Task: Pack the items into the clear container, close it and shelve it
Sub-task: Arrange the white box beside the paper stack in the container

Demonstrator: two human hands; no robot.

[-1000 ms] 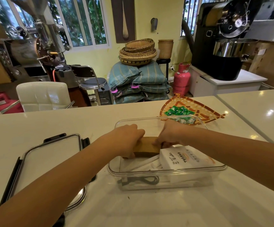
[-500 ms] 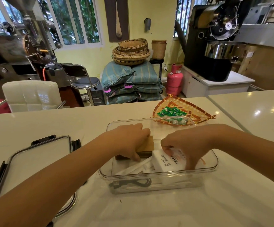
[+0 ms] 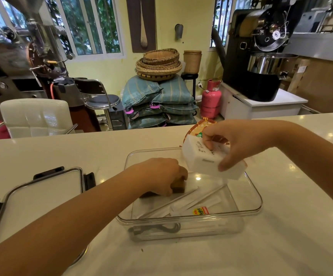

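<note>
We see the R hand [image 3: 243, 144] pinching a white box [image 3: 207, 160], tilted, above the clear container [image 3: 258, 204] on the counter. L hand [image 3: 161, 176] inside it, fingers curled on a brown block [image 3: 179, 185]; lid [image 3: 42, 192] lies left.

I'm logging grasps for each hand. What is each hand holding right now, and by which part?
Right hand holds the white box from above, by its top and near side. Left hand grips the brown block over its top.
</note>
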